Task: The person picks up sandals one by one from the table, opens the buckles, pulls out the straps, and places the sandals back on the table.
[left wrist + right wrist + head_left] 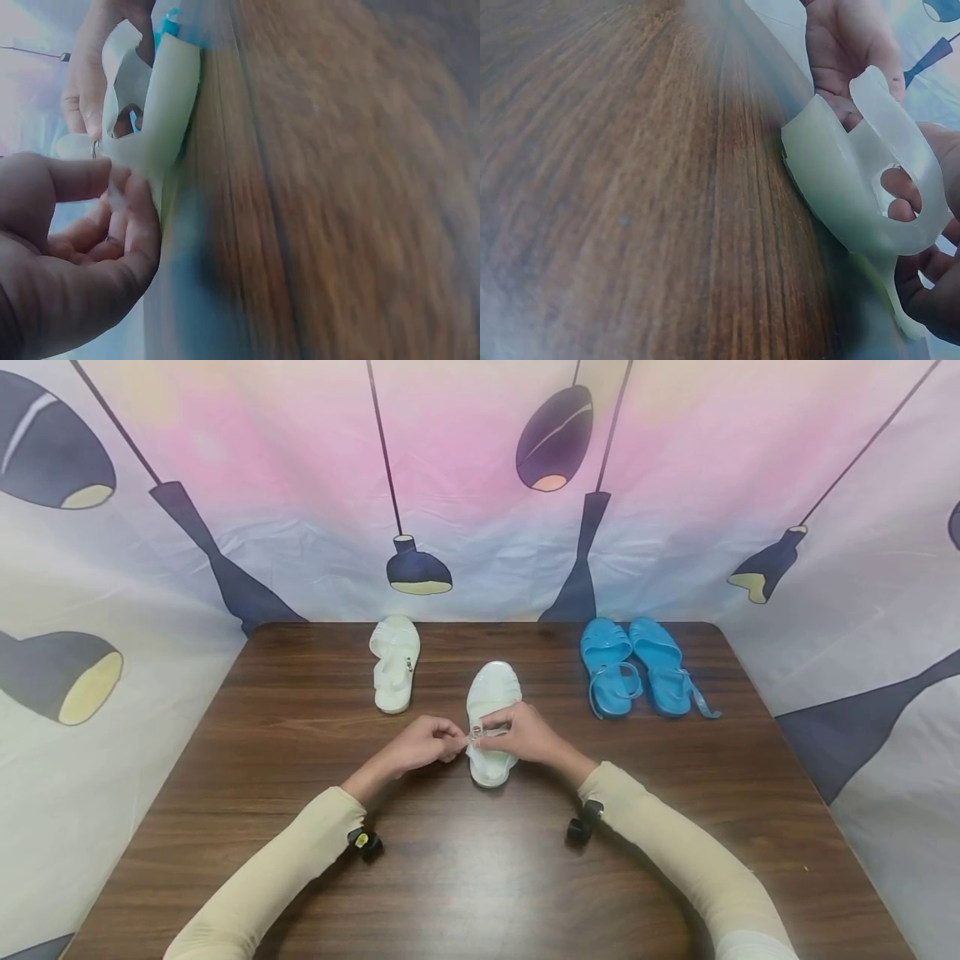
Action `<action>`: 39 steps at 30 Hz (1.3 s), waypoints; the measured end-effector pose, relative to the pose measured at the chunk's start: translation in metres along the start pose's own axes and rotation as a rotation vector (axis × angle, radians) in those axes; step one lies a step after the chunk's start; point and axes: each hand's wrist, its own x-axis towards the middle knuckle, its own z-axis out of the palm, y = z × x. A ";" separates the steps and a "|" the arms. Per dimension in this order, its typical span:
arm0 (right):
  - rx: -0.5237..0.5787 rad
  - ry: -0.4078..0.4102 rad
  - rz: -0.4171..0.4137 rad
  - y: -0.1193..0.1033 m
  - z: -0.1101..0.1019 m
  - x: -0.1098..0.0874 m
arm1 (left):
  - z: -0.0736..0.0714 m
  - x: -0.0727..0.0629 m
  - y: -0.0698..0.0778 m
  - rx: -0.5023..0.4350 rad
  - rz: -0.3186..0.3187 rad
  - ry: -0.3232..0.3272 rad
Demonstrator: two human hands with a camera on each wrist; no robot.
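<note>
A white sandal (493,685) lies at the middle of the table, its toe pointing away from me. From its left side, my left hand (423,743) pinches the tip of the ankle strap (116,187) between thumb and forefinger. My right hand (531,737) reaches over from the right and pinches the strap beside the small metal buckle (476,732). In the left wrist view, the sandal's heel (174,94) shows close up, with the right hand (86,71) behind it. The right wrist view has the heel (825,172) between both hands and the strap looped above it.
The other white sandal (393,643) stands at the back left of the wooden table (300,693). Two blue sandals, one left (609,647) and one right (658,647), sit side by side at the back right. A printed cloth (480,460) hangs behind the table.
</note>
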 end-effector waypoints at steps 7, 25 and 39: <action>0.009 -0.017 -0.021 0.001 -0.003 0.000 | 0.004 0.003 0.004 -0.132 0.008 0.001; 0.057 -0.031 -0.014 0.001 0.000 -0.001 | 0.006 0.001 -0.004 -0.191 -0.032 -0.001; 0.051 -0.007 -0.011 0.001 0.000 -0.001 | 0.005 0.002 0.000 -0.198 -0.041 0.015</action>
